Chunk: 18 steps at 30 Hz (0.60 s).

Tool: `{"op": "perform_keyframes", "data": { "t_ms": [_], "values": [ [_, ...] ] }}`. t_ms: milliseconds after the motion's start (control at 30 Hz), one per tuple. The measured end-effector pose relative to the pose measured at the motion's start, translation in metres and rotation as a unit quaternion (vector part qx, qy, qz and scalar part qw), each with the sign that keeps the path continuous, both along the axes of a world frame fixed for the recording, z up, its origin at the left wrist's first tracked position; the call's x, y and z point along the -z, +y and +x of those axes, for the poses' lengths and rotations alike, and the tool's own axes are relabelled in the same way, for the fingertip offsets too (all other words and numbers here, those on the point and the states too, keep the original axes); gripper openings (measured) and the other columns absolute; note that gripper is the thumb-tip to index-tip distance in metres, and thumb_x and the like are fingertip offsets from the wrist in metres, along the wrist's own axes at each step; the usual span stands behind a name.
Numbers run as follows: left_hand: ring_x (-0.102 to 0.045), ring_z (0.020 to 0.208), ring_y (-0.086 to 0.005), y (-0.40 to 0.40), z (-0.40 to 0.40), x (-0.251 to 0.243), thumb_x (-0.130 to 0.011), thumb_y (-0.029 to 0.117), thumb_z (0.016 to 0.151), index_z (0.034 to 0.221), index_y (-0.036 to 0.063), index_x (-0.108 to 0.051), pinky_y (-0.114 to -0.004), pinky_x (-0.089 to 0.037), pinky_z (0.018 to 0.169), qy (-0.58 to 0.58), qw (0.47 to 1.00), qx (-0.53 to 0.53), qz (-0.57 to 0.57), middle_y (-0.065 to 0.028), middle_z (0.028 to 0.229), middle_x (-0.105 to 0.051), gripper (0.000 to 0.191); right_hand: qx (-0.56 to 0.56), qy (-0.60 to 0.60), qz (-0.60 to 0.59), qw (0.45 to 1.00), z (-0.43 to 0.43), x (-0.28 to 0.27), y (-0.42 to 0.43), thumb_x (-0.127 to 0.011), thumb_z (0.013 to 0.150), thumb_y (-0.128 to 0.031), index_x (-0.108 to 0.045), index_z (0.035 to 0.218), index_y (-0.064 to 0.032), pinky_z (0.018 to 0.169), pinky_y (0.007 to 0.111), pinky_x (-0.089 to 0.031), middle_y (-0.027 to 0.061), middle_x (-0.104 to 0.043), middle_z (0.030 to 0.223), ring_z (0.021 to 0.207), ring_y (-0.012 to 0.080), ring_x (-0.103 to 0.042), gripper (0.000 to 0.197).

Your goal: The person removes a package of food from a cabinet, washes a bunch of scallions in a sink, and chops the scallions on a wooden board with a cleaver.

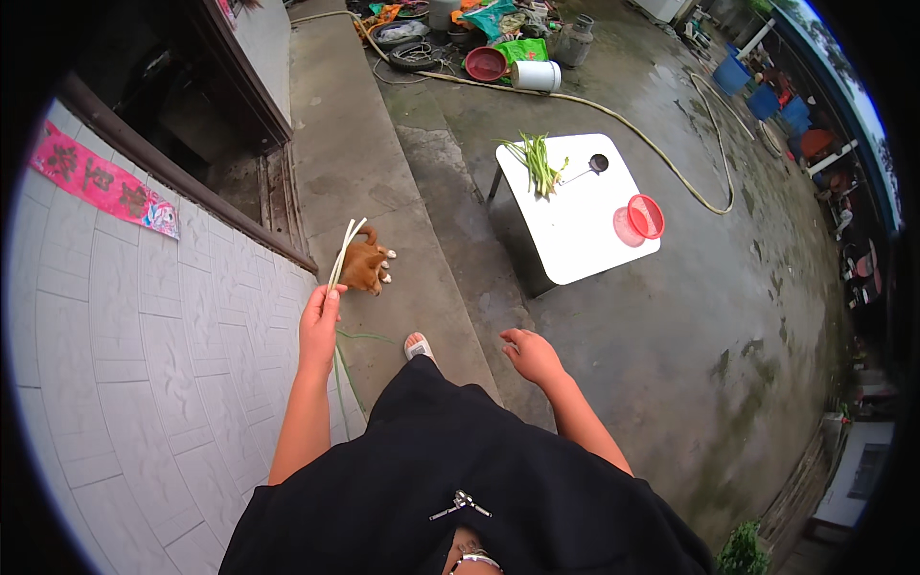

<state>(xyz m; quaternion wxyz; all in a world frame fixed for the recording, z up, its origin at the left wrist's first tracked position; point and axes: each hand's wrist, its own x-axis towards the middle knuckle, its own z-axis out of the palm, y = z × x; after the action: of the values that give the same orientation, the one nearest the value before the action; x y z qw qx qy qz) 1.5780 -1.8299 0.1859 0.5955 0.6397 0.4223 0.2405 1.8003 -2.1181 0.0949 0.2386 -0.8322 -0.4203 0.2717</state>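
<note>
My left hand is closed around a few long stalks, likely scallions or garlic greens; their pale ends point up and their green leaves trail below the hand. My right hand is held out over the concrete with its fingers loosely bent and apart, touching nothing. Ahead of it stands a white-topped table. A bunch of green leafy stalks lies on its far left part, beside a dark-bowled ladle. At the table's right edge, a red plastic basket leans on its side.
A brown and white dog is on the concrete step, near my sandalled foot. The tiled wall and a doorway are at left. A hose curves behind the table. Beyond lie a white bucket, a red basin and a gas cylinder.
</note>
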Motion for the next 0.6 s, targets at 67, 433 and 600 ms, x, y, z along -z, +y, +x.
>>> {"op": "perform_keyframes", "data": {
  "t_ms": [67,433,600],
  "values": [
    [-0.037,0.068,-0.0049,0.032,0.019,0.002,-0.049,0.023,0.100,0.107,0.0068,-0.062,-0.020,-0.034,0.064,-0.015,0.999,0.031,0.016,0.0064,0.074,-0.043,0.022,0.014,0.012,-0.001,1.000,0.011,-0.012,0.031,-0.061,0.086,-0.018,-0.064,0.107,-0.0069,0.080,0.043,-0.050,0.0141,-0.066,0.101,0.095,0.0331,-0.063,0.024],
    [-0.042,0.073,-0.0052,0.133,0.135,0.030,-0.050,0.014,0.097,0.104,0.0038,-0.059,-0.020,-0.037,0.068,-0.025,0.993,0.112,0.015,0.0035,0.079,-0.048,0.015,-0.005,0.051,-0.059,0.997,0.077,-0.004,0.100,-0.059,0.088,-0.021,-0.062,0.113,-0.0065,0.082,0.042,-0.050,0.0135,-0.066,0.105,0.098,0.0322,-0.062,0.029],
    [-0.036,0.072,-0.0033,0.160,0.174,0.019,-0.053,0.018,0.096,0.104,0.0084,-0.059,-0.019,-0.031,0.065,-0.006,0.990,0.098,0.105,0.0076,0.079,-0.043,0.014,-0.006,0.015,-0.088,0.996,0.127,0.023,0.111,-0.058,0.089,-0.023,-0.063,0.110,-0.0066,0.083,0.043,-0.049,0.0130,-0.066,0.103,0.098,0.0318,-0.062,0.027]
  ]
}}
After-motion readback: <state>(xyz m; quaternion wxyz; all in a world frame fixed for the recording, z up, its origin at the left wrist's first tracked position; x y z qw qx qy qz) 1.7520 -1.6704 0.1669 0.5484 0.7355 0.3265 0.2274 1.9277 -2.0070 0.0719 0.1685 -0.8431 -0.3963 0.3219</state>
